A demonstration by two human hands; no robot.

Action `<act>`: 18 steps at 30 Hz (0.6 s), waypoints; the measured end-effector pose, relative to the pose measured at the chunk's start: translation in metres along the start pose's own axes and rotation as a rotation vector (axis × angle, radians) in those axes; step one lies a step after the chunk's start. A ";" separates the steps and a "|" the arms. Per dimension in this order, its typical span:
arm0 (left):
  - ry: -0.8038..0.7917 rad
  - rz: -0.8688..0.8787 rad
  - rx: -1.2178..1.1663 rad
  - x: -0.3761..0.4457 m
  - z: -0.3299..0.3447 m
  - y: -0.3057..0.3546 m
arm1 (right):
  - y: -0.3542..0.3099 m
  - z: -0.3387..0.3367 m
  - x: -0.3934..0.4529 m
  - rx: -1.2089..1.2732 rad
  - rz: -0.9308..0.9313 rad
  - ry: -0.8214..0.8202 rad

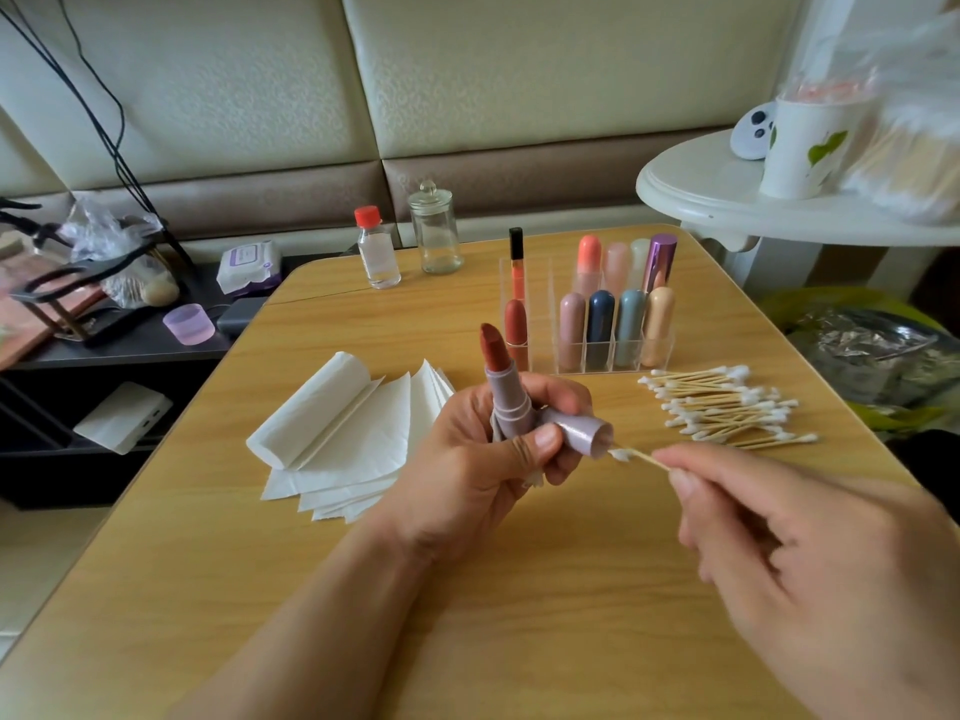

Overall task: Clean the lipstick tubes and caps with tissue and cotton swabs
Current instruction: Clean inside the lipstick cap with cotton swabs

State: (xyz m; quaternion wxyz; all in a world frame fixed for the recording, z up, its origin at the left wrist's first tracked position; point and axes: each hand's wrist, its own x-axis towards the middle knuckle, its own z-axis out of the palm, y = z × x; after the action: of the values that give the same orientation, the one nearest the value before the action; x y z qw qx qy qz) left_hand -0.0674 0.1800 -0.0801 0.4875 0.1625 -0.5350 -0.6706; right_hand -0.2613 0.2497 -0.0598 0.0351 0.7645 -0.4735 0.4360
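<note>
Head: lipstick tube (506,402) upright, tip up

soft, even daylight, wide-angle view

light falls brightest at the upper right, where the plastic bag (904,96) is washed out and hazy; shadows on the wooden table (519,615) are faint. the right hand (810,558) is smeared with motion blur, and straight edges bow towards the corners.

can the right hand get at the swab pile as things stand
Probably yes. The swab pile lies in the open on the table, just beyond the right hand, with nothing between. But that hand already pinches a swab, so it would grab awkwardly.
</note>
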 end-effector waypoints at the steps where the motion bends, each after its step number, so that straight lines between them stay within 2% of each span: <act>1: 0.002 -0.005 0.000 0.000 0.001 0.000 | 0.001 0.000 0.000 -0.064 -0.042 0.027; 4: 0.012 0.000 0.005 0.001 0.002 -0.001 | 0.001 0.006 -0.006 -0.175 -0.176 0.068; 6: 0.022 0.003 0.024 0.000 0.001 -0.001 | -0.001 0.009 -0.011 -0.111 -0.157 0.013; 10: 0.035 -0.008 0.078 0.000 -0.001 -0.002 | -0.010 0.001 -0.005 0.251 0.079 -0.155; 13: 0.021 -0.019 0.096 0.000 -0.002 -0.001 | -0.009 -0.002 0.003 0.563 0.204 -0.151; 14: 0.020 -0.020 0.100 0.000 -0.002 -0.001 | -0.007 -0.004 0.004 0.530 0.190 -0.125; 18: 0.053 -0.009 0.092 0.001 0.000 -0.002 | -0.001 0.002 -0.005 0.012 0.014 0.000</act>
State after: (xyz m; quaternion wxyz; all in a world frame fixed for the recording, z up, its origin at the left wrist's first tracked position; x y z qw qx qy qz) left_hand -0.0690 0.1793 -0.0818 0.4904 0.2046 -0.5514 -0.6431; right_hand -0.2599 0.2523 -0.0640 0.0275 0.7612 -0.4765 0.4391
